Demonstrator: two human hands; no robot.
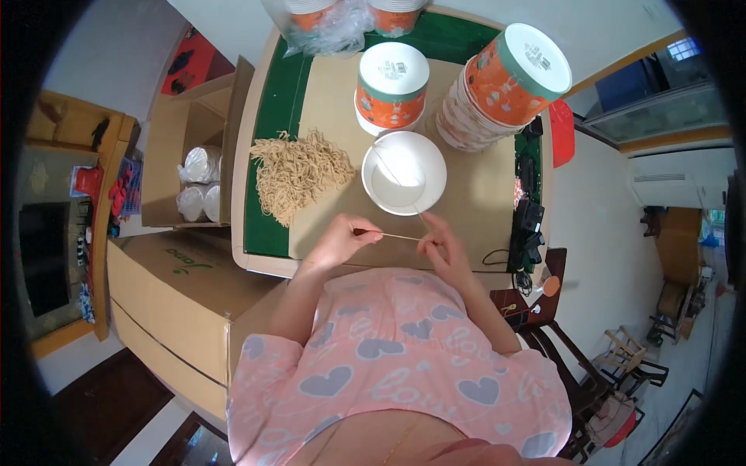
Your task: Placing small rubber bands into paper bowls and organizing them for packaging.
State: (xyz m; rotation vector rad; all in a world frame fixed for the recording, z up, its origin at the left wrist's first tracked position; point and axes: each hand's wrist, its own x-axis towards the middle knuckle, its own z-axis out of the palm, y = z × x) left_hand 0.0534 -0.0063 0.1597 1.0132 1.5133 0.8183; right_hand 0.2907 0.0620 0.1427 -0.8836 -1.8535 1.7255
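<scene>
Between my hands a short tan cord point(400, 236) is stretched taut, near the front of the table. My left hand point(346, 239) is closed in a pinch on one end. My right hand point(441, 242) pinches the other end, and a thin strand runs up from its fingers to the rim of a white paper bucket point(404, 159). The bucket's mouth faces me, and a thin line crosses its inside. Left of it lies a loose heap of tan cords point(299, 175). Behind it, an upside-down orange and green paper bucket point(392, 85) sits on a white one.
A tilted stack of paper buckets point(505, 81) stands at the right back, and more wrapped ones point(392, 15) are at the far edge. Black adapters and cables point(528, 225) line the right side. An open carton point(186, 147) and a large cardboard box point(179, 303) stand left.
</scene>
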